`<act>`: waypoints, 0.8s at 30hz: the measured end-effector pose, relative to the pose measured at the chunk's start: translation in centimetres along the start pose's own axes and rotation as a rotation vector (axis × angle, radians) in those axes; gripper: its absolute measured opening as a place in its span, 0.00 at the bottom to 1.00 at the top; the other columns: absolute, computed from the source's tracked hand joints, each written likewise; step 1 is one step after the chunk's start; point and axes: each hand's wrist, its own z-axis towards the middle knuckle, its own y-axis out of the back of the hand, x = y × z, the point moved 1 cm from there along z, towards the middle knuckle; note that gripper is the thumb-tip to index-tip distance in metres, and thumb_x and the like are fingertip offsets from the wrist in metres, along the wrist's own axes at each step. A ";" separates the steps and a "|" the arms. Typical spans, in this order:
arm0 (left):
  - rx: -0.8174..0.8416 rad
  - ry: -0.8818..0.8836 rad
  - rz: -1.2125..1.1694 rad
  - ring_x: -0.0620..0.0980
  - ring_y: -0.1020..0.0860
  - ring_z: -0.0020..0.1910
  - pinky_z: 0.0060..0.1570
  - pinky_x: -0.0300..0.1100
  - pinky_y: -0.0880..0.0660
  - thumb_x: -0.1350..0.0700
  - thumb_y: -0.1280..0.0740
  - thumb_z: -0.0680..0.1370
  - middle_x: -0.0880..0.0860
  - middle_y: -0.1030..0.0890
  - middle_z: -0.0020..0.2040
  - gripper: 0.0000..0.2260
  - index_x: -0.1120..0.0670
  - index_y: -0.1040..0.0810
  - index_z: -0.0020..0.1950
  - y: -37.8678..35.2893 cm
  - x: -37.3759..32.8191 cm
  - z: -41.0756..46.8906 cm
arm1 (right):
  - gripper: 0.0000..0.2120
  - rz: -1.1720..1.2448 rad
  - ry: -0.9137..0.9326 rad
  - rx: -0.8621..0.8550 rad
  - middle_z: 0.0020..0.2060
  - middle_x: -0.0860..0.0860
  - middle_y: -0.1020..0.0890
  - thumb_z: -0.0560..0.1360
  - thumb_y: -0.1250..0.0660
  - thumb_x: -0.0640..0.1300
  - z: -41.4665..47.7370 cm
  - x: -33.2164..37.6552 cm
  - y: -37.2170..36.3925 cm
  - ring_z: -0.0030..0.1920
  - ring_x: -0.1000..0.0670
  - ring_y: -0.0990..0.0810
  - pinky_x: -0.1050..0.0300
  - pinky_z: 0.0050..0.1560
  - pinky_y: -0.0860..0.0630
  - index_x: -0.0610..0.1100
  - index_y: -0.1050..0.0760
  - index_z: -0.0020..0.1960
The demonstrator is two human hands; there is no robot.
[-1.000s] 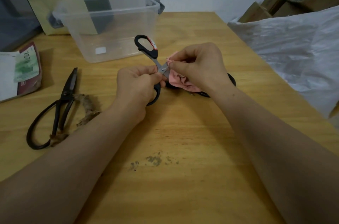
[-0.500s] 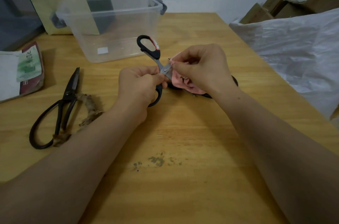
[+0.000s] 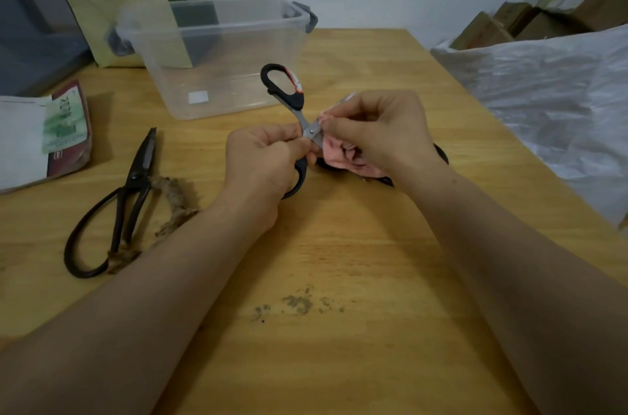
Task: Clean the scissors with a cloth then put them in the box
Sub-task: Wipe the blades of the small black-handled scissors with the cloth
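Barely any change: left hand (image 3: pixel 268 159) still grips the black-handled steel scissors (image 3: pixel 282 84) above the wooden tabletop (image 3: pixel 339 244), right hand (image 3: pixel 380 132) pinches the crumpled pink cloth (image 3: pixel 334 156) at the pivot, so wiping is ongoing and the clear plastic box (image 3: pixel 238 88) waits.

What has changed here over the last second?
Nothing visibly moved. The left hand still grips the black-handled scissors, and the right hand still pinches the pink cloth against their blade. The old scissors and clear box stay put.
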 end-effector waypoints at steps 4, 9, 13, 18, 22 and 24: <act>0.010 0.007 -0.026 0.39 0.35 0.13 0.18 0.25 0.40 0.71 0.37 0.76 0.57 0.26 0.32 0.05 0.68 0.22 0.49 -0.3 0.0 -0.1 | 0.03 0.087 -0.013 -0.100 0.38 0.49 0.15 0.69 0.25 0.36 0.3 -0.4 0.8 0.40 0.54 0.16 0.63 0.40 0.20 0.43 0.18 0.39; -0.006 0.000 -0.018 0.39 0.34 0.15 0.19 0.26 0.39 0.70 0.36 0.75 0.58 0.25 0.31 0.09 0.60 0.22 0.38 0.0 0.1 0.1 | 0.03 0.068 -0.024 0.023 0.38 0.48 0.15 0.68 0.25 0.36 -0.1 -0.1 -0.2 0.38 0.52 0.16 0.60 0.40 0.19 0.42 0.17 0.39; 0.013 0.003 -0.014 0.40 0.34 0.15 0.19 0.25 0.39 0.71 0.37 0.75 0.58 0.25 0.31 0.05 0.66 0.22 0.44 -0.5 0.0 -0.1 | 0.04 0.152 -0.074 -0.183 0.35 0.51 0.16 0.69 0.25 0.37 0.7 -0.3 1.3 0.35 0.56 0.16 0.66 0.35 0.23 0.43 0.18 0.38; -0.014 -0.009 -0.001 0.39 0.33 0.16 0.19 0.26 0.39 0.70 0.36 0.75 0.57 0.25 0.30 0.06 0.63 0.21 0.41 -0.2 0.2 0.2 | 0.04 0.070 -0.007 0.018 0.37 0.49 0.15 0.68 0.25 0.37 -0.2 -0.2 0.0 0.39 0.53 0.16 0.60 0.39 0.20 0.44 0.18 0.38; 0.010 -0.009 -0.012 0.39 0.32 0.17 0.19 0.26 0.38 0.70 0.36 0.75 0.58 0.24 0.31 0.06 0.63 0.21 0.41 -0.3 0.0 -0.1 | 0.04 0.145 -0.062 -0.154 0.36 0.51 0.15 0.68 0.25 0.38 0.8 -0.3 1.0 0.38 0.55 0.16 0.63 0.38 0.21 0.44 0.19 0.38; 0.017 -0.002 -0.014 0.40 0.32 0.17 0.19 0.26 0.38 0.71 0.36 0.75 0.58 0.24 0.32 0.07 0.62 0.22 0.40 -0.5 0.1 -0.2 | 0.04 0.113 -0.073 -0.215 0.37 0.52 0.16 0.69 0.25 0.39 1.0 -0.7 1.4 0.39 0.55 0.16 0.61 0.40 0.20 0.45 0.19 0.38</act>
